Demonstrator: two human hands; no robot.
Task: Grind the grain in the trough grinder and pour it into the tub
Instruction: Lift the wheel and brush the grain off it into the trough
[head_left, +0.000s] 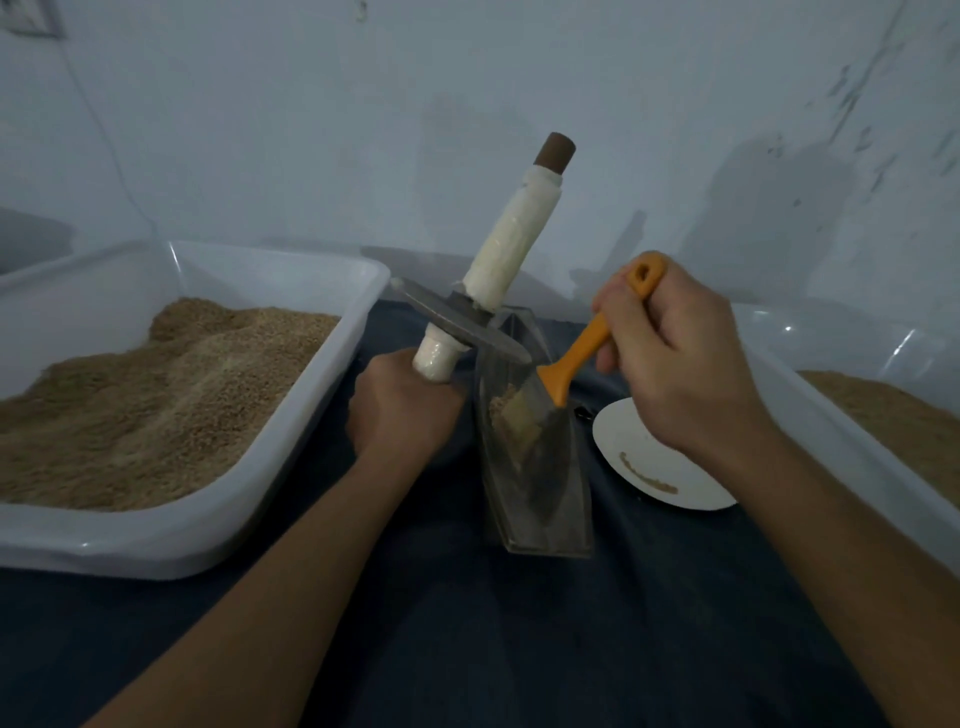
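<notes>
A narrow metal trough grinder (550, 499) stands on the dark cloth at centre. A small heap of ground grain (503, 410) lies in its far end. My left hand (400, 410) grips the lower white-wrapped handle of the grinding wheel (467, 327), holding the metal disc tilted above the trough with the other handle pointing up. My right hand (670, 358) grips the orange handle of a brush (566, 364), whose bristles touch the grain inside the trough. A large white tub (332, 384) on the left holds a mound of brown ground grain.
A second white tub (831, 395) with grain stands at the right edge. A white plate (654, 467) with a thin line of grain lies beside the trough on the right. A pale wall rises close behind everything.
</notes>
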